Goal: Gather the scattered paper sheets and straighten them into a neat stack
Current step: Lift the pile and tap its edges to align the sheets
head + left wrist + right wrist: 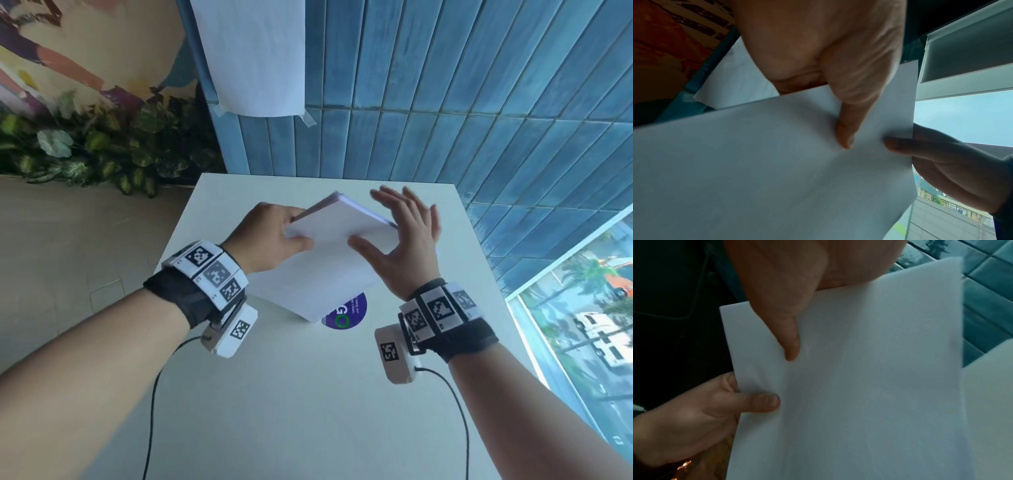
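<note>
In the centre of the head view the stack of white paper sheets (pixel 329 253) is lifted above the white square table (pixel 308 394) and hides part of the round purple sticker (pixel 349 313). The left hand (pixel 270 236) pinches its left edge; the fingers below are hidden. The right hand (pixel 400 240) has straight spread fingers, the thumb (pixel 789 337) touching the top sheet.

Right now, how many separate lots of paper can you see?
2: a stack gripped by the left hand, right hand flat against its edge; and a sheet taped to the wall. Loose sheets underneath may be hidden.
</note>
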The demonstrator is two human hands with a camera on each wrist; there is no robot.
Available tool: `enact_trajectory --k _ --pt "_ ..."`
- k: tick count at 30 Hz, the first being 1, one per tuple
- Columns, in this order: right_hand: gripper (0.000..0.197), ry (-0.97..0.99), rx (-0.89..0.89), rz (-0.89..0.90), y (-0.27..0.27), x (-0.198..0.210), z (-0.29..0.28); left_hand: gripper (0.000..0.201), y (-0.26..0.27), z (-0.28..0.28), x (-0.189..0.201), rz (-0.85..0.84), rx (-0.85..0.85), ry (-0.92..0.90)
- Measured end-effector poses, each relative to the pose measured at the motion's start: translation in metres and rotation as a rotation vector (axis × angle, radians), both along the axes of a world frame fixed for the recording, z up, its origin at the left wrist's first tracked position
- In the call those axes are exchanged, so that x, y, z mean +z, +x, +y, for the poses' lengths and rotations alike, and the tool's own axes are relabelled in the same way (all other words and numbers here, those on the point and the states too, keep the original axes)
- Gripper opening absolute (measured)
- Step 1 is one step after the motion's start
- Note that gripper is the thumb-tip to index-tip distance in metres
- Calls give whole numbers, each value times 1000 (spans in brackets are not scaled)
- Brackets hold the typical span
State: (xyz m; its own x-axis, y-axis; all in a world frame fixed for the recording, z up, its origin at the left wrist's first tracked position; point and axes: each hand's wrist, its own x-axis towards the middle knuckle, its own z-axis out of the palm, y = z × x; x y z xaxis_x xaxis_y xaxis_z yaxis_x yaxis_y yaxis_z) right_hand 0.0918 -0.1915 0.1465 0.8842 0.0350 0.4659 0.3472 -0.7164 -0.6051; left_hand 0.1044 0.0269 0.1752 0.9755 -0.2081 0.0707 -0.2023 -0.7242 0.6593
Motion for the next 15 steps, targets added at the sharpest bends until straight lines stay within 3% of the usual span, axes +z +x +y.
enact_trajectory --k 5,8,11,15 --pt "40 40 151 86 -6 18 2 22 1 -2 9 12 -86 92" --pt "21 17 149 164 -8 22 9 19 1 -1 11 13 -124 101" --pt "4 145 148 212 -9 20 11 18 -1 3 12 24 -132 47" --pt "15 360 162 235 -9 15 -2 16 -1 24 9 48 -102 38"
